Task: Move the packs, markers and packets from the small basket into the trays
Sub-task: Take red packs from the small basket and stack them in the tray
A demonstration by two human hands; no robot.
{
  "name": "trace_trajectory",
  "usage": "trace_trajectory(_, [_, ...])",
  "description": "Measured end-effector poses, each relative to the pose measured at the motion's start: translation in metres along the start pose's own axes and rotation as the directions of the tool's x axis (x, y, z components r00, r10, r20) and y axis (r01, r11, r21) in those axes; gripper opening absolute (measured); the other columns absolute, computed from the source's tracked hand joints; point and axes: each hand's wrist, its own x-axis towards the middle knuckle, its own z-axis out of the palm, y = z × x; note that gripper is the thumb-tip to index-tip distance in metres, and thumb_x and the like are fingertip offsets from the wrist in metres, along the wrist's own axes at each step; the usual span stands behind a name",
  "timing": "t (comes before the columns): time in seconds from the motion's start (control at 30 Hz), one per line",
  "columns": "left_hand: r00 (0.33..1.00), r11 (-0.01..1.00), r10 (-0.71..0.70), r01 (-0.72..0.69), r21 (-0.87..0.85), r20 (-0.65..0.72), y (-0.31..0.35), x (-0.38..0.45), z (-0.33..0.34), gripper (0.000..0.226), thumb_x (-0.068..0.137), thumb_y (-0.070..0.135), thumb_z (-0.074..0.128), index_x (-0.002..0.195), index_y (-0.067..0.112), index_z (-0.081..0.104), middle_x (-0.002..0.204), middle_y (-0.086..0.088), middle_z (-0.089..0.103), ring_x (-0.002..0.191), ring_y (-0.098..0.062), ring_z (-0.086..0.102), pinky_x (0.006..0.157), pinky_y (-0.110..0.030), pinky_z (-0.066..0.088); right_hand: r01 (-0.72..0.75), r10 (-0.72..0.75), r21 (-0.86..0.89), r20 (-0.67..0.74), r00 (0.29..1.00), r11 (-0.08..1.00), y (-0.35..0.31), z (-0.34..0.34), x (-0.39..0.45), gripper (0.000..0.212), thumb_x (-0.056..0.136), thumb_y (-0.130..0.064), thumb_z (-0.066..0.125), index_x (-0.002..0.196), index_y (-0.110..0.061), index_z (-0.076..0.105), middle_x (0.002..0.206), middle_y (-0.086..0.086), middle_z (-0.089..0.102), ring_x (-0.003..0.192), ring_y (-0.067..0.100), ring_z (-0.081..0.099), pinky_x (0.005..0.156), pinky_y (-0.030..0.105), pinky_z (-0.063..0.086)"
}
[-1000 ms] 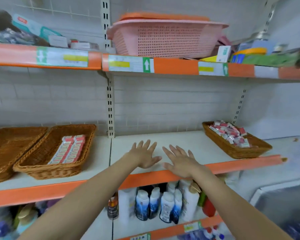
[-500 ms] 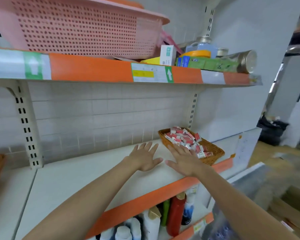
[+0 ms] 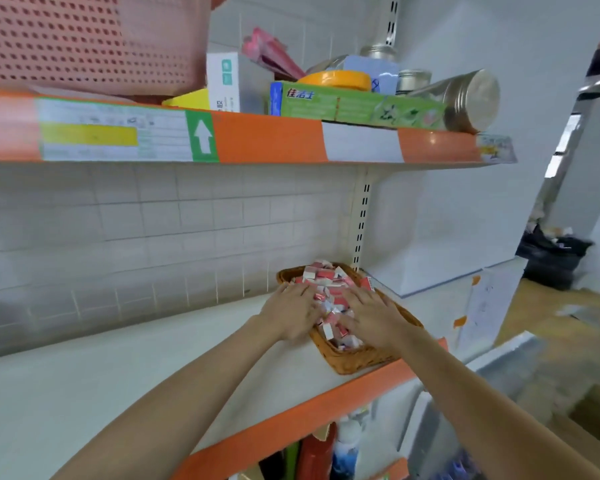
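Observation:
A small wicker basket (image 3: 355, 360) stands at the right end of the white middle shelf, heaped with several red and white packs (image 3: 326, 277). My left hand (image 3: 291, 313) lies over the basket's left rim, fingers stretched onto the packs. My right hand (image 3: 371, 315) lies flat over the packs on the right side of the basket. Whether either hand grips a pack is hidden under the palms. No tray is in view.
The white shelf board (image 3: 125, 382) stretches left, with an orange front edge (image 3: 291, 420). The upper shelf holds a pink plastic basket (image 3: 84, 43), a green box (image 3: 357, 105) and a metal jar (image 3: 465, 98). Bottles (image 3: 329, 452) stand on the shelf below.
The view has swung right and closer, so the left wicker trays are out of sight. Both hands have moved from the bare shelf onto the small basket's packs.

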Motion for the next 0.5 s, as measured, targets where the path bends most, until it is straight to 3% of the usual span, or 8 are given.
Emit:
trace_trajectory(0.1, [0.999,0.999,-0.036,0.036,-0.037,0.004,0.011,0.025,0.002,0.053,0.103,0.040,0.030,0.147,0.011,0.031,0.151,-0.009,0.036,0.135,-0.027,0.036,0.111,-0.035,0.026,0.058,-0.058,0.009,0.003,0.998,0.998,0.027,-0.002,0.019,0.065,0.102,-0.052,0.022,0.156,-0.021,0.004,0.163,-0.002,-0.005,0.149,0.020,0.002,0.120,0.045,0.007])
trace_trajectory(0.3, [0.994,0.992,-0.106,0.106,-0.063,0.003,0.025,0.058,0.007,0.040,0.101,0.026,0.036,0.135,0.006,0.046,0.136,-0.012,0.052,0.124,-0.029,0.047,0.102,-0.037,0.038,0.231,-0.224,0.091,-0.078,0.971,0.969,0.047,-0.003,0.045,0.053,0.102,-0.036,0.042,0.148,-0.012,0.034,0.154,0.007,0.027,0.137,0.022,0.035,0.110,0.033,0.033])
trace_trajectory(0.4, [0.996,0.990,-0.093,0.092,-0.110,-0.011,0.021,0.071,0.007,0.030,0.095,0.020,0.040,0.113,0.009,0.061,0.116,-0.011,0.062,0.114,-0.029,0.052,0.095,-0.042,0.043,0.300,-0.291,0.103,-0.096,0.952,0.948,0.045,-0.002,0.053,0.046,0.100,-0.029,0.046,0.145,-0.024,0.042,0.137,0.006,0.041,0.122,0.021,0.046,0.098,0.032,0.041])
trace_trajectory(0.5, [0.997,0.994,-0.071,0.067,-0.085,-0.038,0.019,0.084,0.006,0.019,0.091,0.016,0.049,0.087,0.010,0.067,0.095,-0.007,0.067,0.098,-0.026,0.057,0.086,-0.040,0.046,0.309,-0.293,0.100,-0.150,0.944,0.946,0.045,-0.002,0.060,0.038,0.096,-0.030,0.051,0.133,-0.022,0.055,0.126,0.004,0.047,0.117,0.019,0.047,0.090,0.030,0.040])
